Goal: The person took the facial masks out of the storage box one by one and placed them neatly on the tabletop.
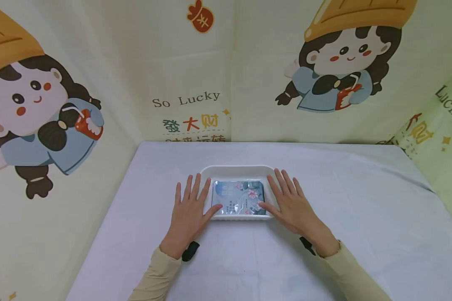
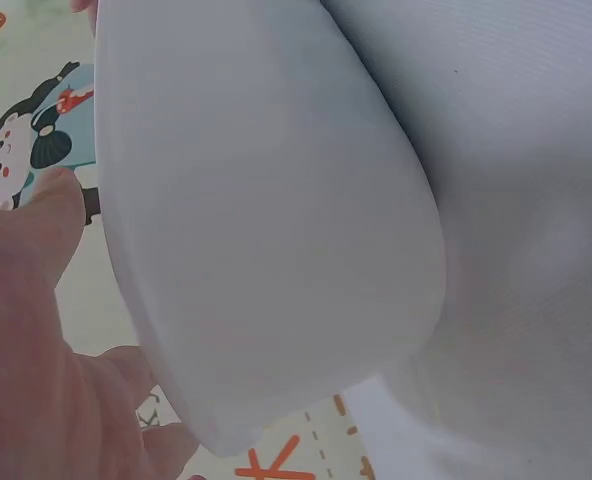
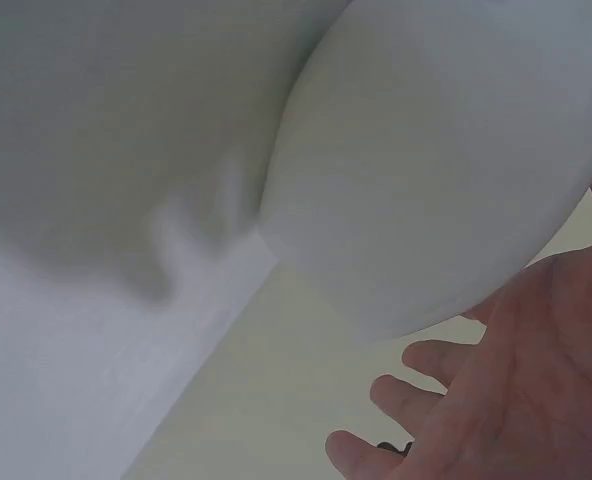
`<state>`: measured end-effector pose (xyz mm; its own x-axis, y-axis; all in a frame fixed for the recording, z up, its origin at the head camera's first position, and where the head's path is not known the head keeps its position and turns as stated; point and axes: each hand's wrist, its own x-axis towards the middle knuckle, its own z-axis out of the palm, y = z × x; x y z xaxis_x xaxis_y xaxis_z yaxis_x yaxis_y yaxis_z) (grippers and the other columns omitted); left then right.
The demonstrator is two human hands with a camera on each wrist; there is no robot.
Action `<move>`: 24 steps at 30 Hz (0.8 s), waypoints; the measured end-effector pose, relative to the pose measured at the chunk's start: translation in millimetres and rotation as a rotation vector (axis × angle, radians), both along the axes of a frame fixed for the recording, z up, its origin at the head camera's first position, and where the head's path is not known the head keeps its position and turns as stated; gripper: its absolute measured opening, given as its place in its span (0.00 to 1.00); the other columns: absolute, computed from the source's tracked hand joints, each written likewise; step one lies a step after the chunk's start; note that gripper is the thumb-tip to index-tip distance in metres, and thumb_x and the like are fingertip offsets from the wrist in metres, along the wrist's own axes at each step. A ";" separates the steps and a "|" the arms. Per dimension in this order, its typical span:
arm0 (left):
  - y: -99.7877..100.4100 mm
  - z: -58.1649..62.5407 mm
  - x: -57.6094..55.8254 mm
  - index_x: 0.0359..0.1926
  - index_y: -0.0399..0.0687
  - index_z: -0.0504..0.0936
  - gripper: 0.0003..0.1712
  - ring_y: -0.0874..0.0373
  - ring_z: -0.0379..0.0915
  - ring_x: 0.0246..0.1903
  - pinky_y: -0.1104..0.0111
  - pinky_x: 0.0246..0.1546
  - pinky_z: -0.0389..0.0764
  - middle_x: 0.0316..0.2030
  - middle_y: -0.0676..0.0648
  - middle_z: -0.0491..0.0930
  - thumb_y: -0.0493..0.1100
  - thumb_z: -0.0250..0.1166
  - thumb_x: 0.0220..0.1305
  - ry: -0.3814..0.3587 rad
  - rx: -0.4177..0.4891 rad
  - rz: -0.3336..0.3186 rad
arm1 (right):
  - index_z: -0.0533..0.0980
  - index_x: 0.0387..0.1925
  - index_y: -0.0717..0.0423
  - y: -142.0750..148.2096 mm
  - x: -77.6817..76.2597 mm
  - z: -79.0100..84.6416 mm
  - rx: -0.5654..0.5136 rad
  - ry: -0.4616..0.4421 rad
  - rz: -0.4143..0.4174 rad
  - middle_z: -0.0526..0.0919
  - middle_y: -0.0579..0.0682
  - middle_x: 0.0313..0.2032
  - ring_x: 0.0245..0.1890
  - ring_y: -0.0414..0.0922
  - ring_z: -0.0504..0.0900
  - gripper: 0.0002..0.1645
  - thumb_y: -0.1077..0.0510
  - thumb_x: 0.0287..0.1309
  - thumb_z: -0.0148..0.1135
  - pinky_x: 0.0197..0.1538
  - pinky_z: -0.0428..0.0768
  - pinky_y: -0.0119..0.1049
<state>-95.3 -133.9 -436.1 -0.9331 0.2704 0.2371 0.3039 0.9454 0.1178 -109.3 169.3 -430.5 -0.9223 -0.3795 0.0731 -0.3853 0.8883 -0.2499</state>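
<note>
A white tray (image 1: 238,169) sits on the table, with a flat blue packet (image 1: 238,198) printed with pink flowers inside it. At the tray's left end is my left hand (image 1: 190,213), palm down with fingers spread and thumb tip over the packet's lower left corner. My right hand (image 1: 294,207) mirrors it at the right end, its thumb tip overlapping the packet's right edge in the head view. In the left wrist view the tray's outer wall (image 2: 276,220) fills the middle; the right wrist view shows its wall (image 3: 436,180) beside the spread fingers (image 3: 406,405).
A white cloth (image 1: 342,200) covers the table, with some creases at the right. Behind it and at both sides hang cream curtains (image 1: 256,113) with cartoon figures and lettering. Dark bands (image 1: 190,251) show at the wrists.
</note>
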 end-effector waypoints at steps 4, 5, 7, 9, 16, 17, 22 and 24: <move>-0.8 2.2 -1.6 0.77 0.51 0.55 0.48 0.42 0.37 0.77 0.44 0.76 0.37 0.77 0.39 0.48 0.71 0.54 0.66 -0.061 0.017 0.015 | 0.47 0.78 0.56 -5.8 -4.2 3.1 0.001 0.002 0.014 0.42 0.59 0.78 0.78 0.57 0.38 0.52 0.32 0.66 0.51 0.76 0.41 0.61; -1.0 2.7 -1.9 0.77 0.51 0.54 0.48 0.43 0.37 0.78 0.44 0.76 0.36 0.78 0.39 0.47 0.70 0.54 0.66 -0.074 0.020 0.019 | 0.47 0.78 0.57 -7.1 -5.1 3.6 -0.001 0.008 0.019 0.43 0.59 0.78 0.78 0.58 0.38 0.52 0.32 0.66 0.52 0.76 0.42 0.61; -1.8 3.5 -2.5 0.78 0.51 0.54 0.48 0.42 0.37 0.78 0.44 0.76 0.37 0.78 0.39 0.47 0.70 0.54 0.67 -0.086 0.023 0.023 | 0.47 0.78 0.56 -10.0 -6.6 4.0 0.003 0.011 0.026 0.43 0.60 0.78 0.78 0.58 0.39 0.53 0.33 0.65 0.53 0.76 0.42 0.61; -3.3 4.0 -3.3 0.77 0.51 0.55 0.47 0.42 0.37 0.77 0.43 0.76 0.38 0.77 0.38 0.48 0.69 0.55 0.67 -0.089 0.033 0.027 | 0.47 0.78 0.56 -13.1 -8.1 4.0 0.003 0.010 0.034 0.43 0.59 0.78 0.78 0.58 0.39 0.53 0.33 0.65 0.54 0.76 0.42 0.60; -10.5 3.0 -8.7 0.78 0.51 0.54 0.45 0.42 0.37 0.77 0.44 0.76 0.37 0.77 0.39 0.47 0.67 0.54 0.69 -0.116 0.084 0.054 | 0.47 0.78 0.57 -22.9 -14.2 0.9 -0.005 0.021 0.062 0.44 0.60 0.78 0.78 0.58 0.41 0.53 0.32 0.66 0.52 0.77 0.43 0.60; -11.7 2.6 -9.5 0.78 0.51 0.54 0.45 0.41 0.38 0.77 0.44 0.76 0.37 0.77 0.39 0.48 0.67 0.53 0.70 -0.119 0.089 0.058 | 0.47 0.78 0.57 -24.1 -14.8 0.8 -0.010 0.024 0.067 0.45 0.60 0.78 0.78 0.58 0.41 0.52 0.33 0.66 0.52 0.77 0.43 0.60; -16.8 3.6 -12.5 0.77 0.50 0.56 0.42 0.39 0.45 0.76 0.46 0.76 0.45 0.76 0.37 0.52 0.65 0.53 0.71 -0.119 0.132 0.064 | 0.47 0.78 0.58 -28.6 -18.1 1.3 -0.009 0.052 0.088 0.47 0.61 0.78 0.78 0.59 0.43 0.52 0.35 0.67 0.54 0.77 0.46 0.59; -18.8 3.6 -13.7 0.77 0.49 0.57 0.41 0.39 0.48 0.74 0.46 0.75 0.49 0.75 0.36 0.53 0.64 0.52 0.72 -0.123 0.152 0.063 | 0.47 0.78 0.59 -30.0 -19.4 2.0 -0.004 0.056 0.097 0.47 0.61 0.77 0.78 0.59 0.43 0.52 0.35 0.67 0.54 0.77 0.47 0.58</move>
<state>-109.0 -152.8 -432.4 -0.9715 0.1802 0.1539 0.2190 0.9308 0.2928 -128.8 139.4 -428.5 -0.8758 -0.4661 0.1257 -0.4827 0.8453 -0.2291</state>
